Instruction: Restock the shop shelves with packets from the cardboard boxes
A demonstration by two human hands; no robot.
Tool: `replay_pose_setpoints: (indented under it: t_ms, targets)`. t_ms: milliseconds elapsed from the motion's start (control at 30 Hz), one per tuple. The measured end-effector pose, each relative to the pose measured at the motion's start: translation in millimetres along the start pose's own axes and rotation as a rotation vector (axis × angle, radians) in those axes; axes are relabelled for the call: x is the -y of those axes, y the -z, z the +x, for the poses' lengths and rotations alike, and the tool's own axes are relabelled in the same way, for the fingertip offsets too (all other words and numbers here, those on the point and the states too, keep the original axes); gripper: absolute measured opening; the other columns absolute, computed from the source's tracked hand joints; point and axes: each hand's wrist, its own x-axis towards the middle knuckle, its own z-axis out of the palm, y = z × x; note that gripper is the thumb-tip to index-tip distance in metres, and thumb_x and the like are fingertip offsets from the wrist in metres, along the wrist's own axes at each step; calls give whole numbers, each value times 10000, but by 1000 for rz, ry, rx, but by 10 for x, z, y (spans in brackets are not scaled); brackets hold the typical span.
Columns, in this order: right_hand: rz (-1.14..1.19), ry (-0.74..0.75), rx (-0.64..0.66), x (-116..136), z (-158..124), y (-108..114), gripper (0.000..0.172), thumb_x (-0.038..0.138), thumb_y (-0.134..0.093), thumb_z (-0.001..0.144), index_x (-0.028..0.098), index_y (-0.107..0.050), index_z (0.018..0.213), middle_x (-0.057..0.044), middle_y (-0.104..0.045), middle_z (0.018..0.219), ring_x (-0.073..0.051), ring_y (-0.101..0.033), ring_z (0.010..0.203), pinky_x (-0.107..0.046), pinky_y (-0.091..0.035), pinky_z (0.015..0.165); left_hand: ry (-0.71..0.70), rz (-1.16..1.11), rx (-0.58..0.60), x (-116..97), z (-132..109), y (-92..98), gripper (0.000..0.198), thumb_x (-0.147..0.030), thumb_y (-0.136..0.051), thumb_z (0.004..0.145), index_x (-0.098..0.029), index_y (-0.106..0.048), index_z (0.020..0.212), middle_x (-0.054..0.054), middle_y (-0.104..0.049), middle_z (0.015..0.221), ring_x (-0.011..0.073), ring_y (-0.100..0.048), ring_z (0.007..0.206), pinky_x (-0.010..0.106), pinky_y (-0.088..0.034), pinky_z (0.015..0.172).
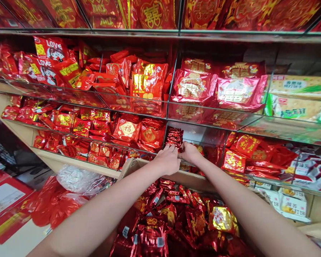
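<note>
A small upright stack of shiny red snack packets stands in a lower shelf compartment. My left hand reaches to its near left side, with fingers bent over its lower part. From the right, my right hand closes on the same stack with its fingertips; the exact grip is partly hidden. Below my forearms is an open cardboard box filled with loose red and gold packets.
Clear dividers and a clear front lip edge the shelves. Red packets with gold print and pale cracker packs fill nearby compartments. White boxes sit low right. Red plastic bags lie at lower left.
</note>
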Motion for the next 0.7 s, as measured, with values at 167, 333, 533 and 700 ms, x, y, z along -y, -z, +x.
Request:
replay_pose_setpoints:
  t_ms: [167,333,533,700]
  targets:
    - [-15,-12,16,-35,-16,-1,196,288,-589,654,164,-488,768,-19,-536,732,-122,-449,630,-232,-340,583,0,22,35,-16,18,-20,584,-360,-305,804,-65,-290,1307,113,-176,1421,283,-101,1302,437,-192,1035]
    - [-70,98,-142,-29,-258,161,135,253,-598,663,166,-537,747,-35,-526,726,-158,-484,690,-277,-380,648,12,16,19,-62,-2,-32,606,-367,-314,804,-124,-189,1345,102,-200,1417,275,-167,1289,428,-211,1026]
    - [61,572,-294,187,-1178,277,81,241,-461,791,195,-527,804,-50,-540,778,-151,-508,720,-291,-426,672,-47,55,40,-92,-24,-27,590,-364,-310,810,-71,-260,1320,116,-185,1419,294,-136,1293,424,-199,1037]
    - [-142,743,234,366,-1441,-343,282,122,-324,827,166,-533,1011,-93,-551,1052,-169,-540,898,-313,-452,771,-81,40,96,-27,2,-51,616,-437,-224,833,-92,-209,1344,66,-129,1436,250,-123,1304,402,-156,1057]
